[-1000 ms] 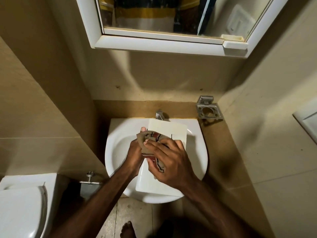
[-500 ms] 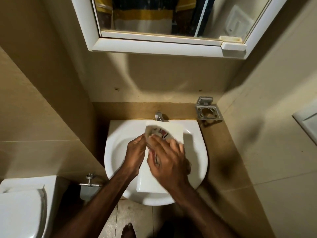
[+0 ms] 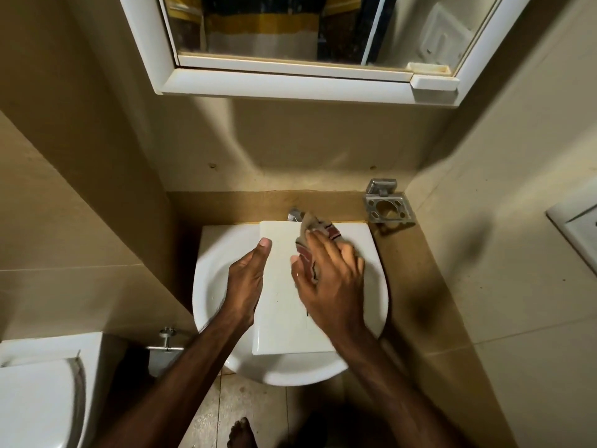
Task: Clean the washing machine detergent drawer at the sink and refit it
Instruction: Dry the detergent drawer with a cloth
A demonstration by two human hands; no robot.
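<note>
Wiping step: right hand (image 3: 332, 279), fingers clamped on patterned cloth (image 3: 318, 232), rubs detergent drawer (image 3: 284, 305) across sink (image 3: 213, 286). Left hand (image 3: 247, 279), fingers together, steadies the drawer's edge. Next, probably: turn drawer, wipe the rest.

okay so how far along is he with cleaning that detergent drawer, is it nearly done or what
Done: the white drawer is out of the machine and lies across the sink.
In hand: the right hand presses a patterned cloth on its far end near the tap, while the left hand steadies its left edge.
Left: finishing the wipe and refitting; no washing machine is in view.
</note>
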